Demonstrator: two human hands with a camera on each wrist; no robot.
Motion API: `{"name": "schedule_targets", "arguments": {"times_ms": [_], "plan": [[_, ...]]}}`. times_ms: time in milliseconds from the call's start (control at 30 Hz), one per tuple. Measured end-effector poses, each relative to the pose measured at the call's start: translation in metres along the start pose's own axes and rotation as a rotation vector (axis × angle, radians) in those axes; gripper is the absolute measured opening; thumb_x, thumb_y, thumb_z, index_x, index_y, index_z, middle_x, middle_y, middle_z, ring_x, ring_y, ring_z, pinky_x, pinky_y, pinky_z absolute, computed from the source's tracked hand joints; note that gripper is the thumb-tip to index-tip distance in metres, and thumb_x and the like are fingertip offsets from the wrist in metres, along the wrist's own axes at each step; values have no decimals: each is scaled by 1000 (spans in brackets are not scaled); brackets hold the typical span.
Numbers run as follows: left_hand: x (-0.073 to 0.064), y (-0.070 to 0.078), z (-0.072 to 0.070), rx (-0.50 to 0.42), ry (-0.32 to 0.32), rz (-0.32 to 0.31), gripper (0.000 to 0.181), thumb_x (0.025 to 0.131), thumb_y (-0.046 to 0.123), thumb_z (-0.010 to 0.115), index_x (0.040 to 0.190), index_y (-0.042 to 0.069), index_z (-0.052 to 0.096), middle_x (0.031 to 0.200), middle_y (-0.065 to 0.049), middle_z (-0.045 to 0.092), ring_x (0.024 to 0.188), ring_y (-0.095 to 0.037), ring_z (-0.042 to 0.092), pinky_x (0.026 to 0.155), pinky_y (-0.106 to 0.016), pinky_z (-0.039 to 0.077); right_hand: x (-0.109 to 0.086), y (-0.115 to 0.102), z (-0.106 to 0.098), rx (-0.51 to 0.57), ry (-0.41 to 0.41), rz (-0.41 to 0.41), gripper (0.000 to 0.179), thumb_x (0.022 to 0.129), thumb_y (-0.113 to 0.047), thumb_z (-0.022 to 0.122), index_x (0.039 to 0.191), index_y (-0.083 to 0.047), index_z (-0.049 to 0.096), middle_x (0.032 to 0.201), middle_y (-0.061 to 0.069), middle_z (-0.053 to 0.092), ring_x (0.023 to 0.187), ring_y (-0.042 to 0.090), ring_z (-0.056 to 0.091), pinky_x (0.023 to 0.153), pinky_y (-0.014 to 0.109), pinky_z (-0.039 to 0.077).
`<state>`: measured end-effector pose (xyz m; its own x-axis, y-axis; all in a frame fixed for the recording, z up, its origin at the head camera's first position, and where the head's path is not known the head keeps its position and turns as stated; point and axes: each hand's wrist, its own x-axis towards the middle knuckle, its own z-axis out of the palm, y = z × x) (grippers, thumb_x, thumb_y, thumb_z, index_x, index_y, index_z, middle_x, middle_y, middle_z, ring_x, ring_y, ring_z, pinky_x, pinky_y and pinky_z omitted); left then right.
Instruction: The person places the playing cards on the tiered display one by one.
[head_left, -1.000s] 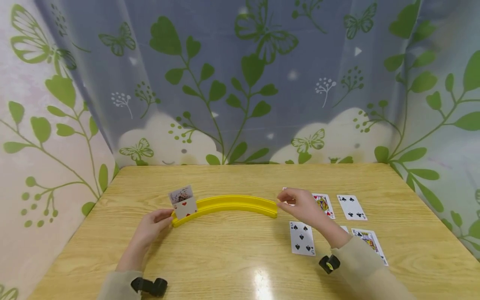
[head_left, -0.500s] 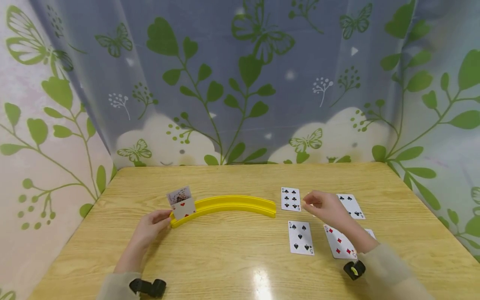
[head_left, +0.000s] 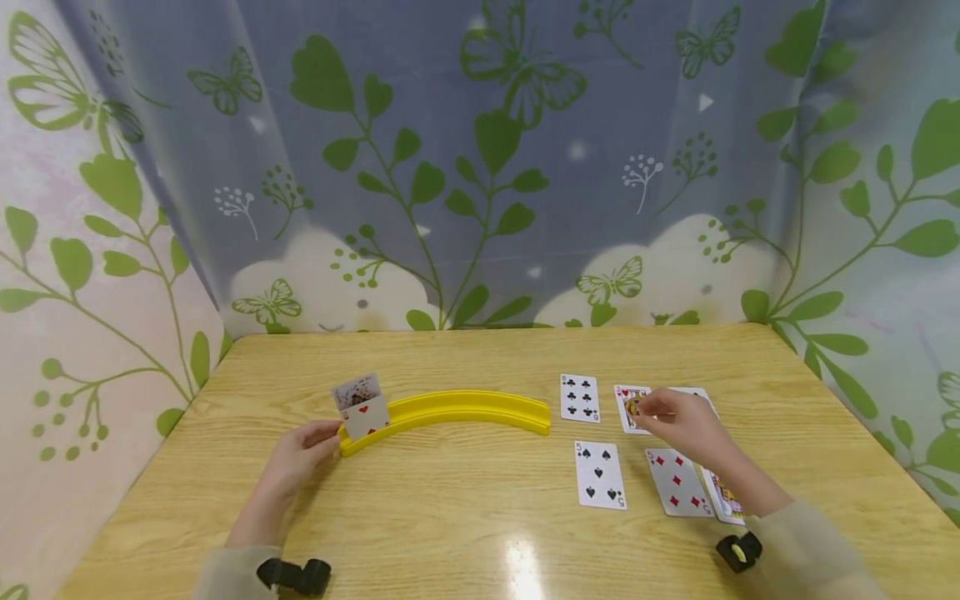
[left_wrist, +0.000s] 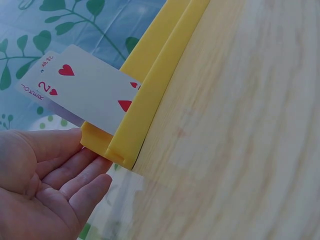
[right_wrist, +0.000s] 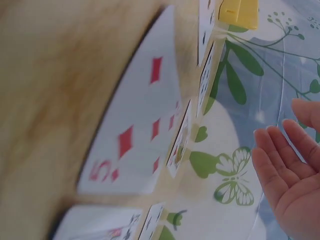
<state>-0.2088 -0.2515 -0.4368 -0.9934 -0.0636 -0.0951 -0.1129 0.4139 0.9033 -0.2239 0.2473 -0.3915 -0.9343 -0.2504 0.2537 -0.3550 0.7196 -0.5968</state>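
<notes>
At 8 o'clock, the left hand [head_left: 298,454] lightly pinches the 9 o'clock end of a curved, grooved, yellow plastic card holder [head_left: 468,406]. In that end's groove a smooth white 2 of hearts [head_left: 367,415] stands tilted, with a joker [head_left: 357,389] rising behind it. At 4 o'clock, the right hand [head_left: 686,427] hangs loosely curled above the colourful jack of hearts [head_left: 632,402], a gap between thumb and fingers, grasping nothing. The step seems to be picking out a loose card; the next move likely calls for a fine pinch on a thin, flat edge. The rectangular 6 of clubs [head_left: 580,398], 5 of spades [head_left: 600,483] and 5 of diamonds [head_left: 677,492] lie flat on the pale wood-grain table [head_left: 435,517].
</notes>
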Motion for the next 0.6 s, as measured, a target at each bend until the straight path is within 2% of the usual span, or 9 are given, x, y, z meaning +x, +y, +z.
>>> {"name": "schedule_targets", "arguments": {"times_ms": [367, 600], "plan": [[-1, 2, 1, 3, -3, -9, 37, 90, 13, 52, 121, -6, 48, 120, -22, 49, 109, -29, 46, 86, -35, 41, -14, 15, -12, -23, -13, 67, 19, 80, -9, 65, 92, 5, 61, 85, 11, 63, 81, 27, 59, 71, 37, 49], [0, 1, 1, -7, -2, 1, 36, 89, 11, 52, 121, -7, 48, 119, -23, 50, 107, -28, 47, 83, -31, 43, -23, 23, -20, -34, -32, 98, 22, 81, -10, 63, 95, 6, 60, 89, 15, 62, 83, 31, 59, 70, 40, 49]]}}
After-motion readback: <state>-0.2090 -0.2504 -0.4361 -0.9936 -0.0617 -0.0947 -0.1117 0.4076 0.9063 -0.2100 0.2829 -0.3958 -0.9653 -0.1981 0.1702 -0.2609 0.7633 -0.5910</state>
